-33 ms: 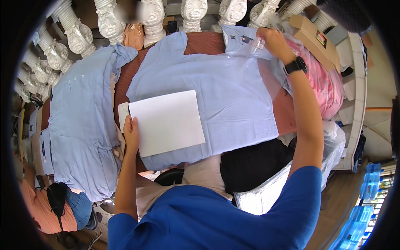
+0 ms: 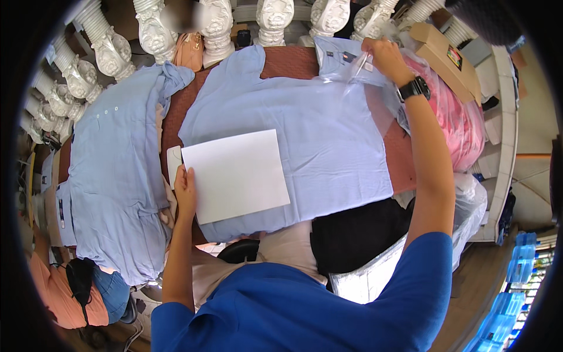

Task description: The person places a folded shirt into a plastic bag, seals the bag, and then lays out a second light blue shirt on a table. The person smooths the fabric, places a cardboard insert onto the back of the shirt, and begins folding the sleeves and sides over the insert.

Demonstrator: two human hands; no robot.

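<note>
Far left: pile of light-blue cloth garments (image 2: 114, 193) draped over the table's left end, hanging off the near edge; looks like stock set within reach.
Table: brown-red top (image 2: 293, 63), bare strip showing at far side and between the 2 blue lots.
Left hand (image 2: 185, 189): flat against left edge of a white rectangular card sheet (image 2: 236, 175), fingers curled on that edge, grasping it lightly; prob. steadying it so it stays square on the cloth.
White sheet: lies on near-left part of the spread shirt, slightly tilted.
Centre: light-blue short-sleeved shirt (image 2: 316, 129) spread flat across table, sleeves toward far side, hem toward the person; laid smooth, sheet resting on it.
Right hand (image 2: 382, 56): up at far right, pinching a clear thin plastic bag (image 2: 375, 88) by its top edge, bag hanging down over shirt's right shoulder; wristwatch w/ black strap (image 2: 414, 88) on that wrist.
Under bag, far: folded blue shirt w/ tags (image 2: 337, 56), just beside the hand.
Right: pink garments in plastic (image 2: 457, 126), stacked off table's right end; brown cardboard box (image 2: 440, 50) beyond.
Far edge: row of white carved balusters (image 2: 275, 17).
</note>
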